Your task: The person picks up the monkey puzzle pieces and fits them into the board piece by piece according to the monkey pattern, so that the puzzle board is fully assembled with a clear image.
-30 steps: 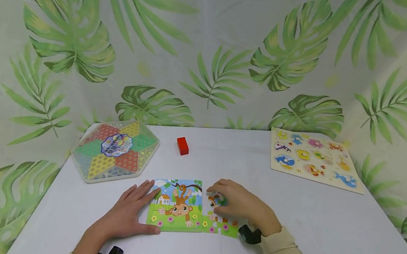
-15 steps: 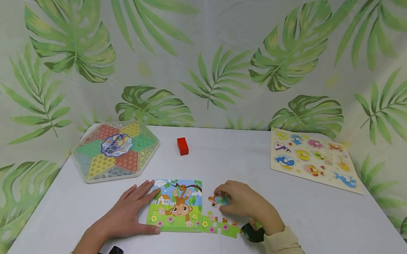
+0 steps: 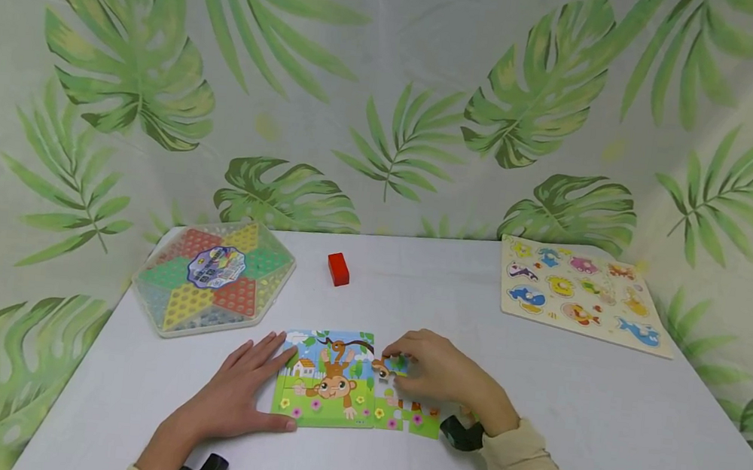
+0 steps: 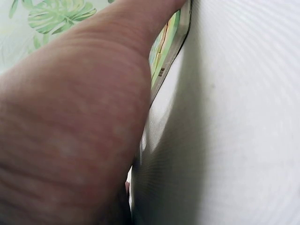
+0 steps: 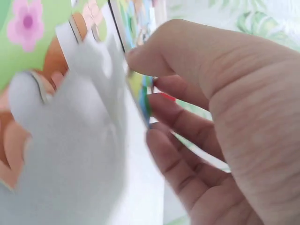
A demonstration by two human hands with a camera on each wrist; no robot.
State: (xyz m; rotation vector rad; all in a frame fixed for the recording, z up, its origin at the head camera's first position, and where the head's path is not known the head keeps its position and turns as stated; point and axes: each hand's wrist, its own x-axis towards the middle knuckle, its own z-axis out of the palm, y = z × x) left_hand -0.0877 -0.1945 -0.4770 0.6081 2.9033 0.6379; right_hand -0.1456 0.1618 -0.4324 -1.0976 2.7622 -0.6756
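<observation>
My left hand (image 3: 232,391) rests spread at the left edge of a square monkey jigsaw puzzle (image 3: 329,378), its fingertips and thumb on the border. In the left wrist view the heel of that hand hides most of the puzzle. My right hand (image 3: 448,374) pinches a jigsaw piece (image 3: 384,370) showing part of a monkey's face, close to the puzzle's right edge. The right wrist view shows the piece (image 5: 139,91) on edge between thumb and fingertips. Just below it, joined bottom-row pieces (image 3: 389,418) lie against the puzzle's right side, partly under the right hand.
A hexagonal Chinese checkers box (image 3: 215,280) lies at the back left of the white table (image 3: 412,284). A small red block (image 3: 338,269) is behind the puzzle. At the back right lies a wooden sea-animal peg puzzle (image 3: 581,296). A leaf-patterned cloth hangs behind.
My right hand first drew back slightly to the right with the jigsaw piece, then came left again, bringing it nearer the puzzle's edge. My left hand has stayed in place.
</observation>
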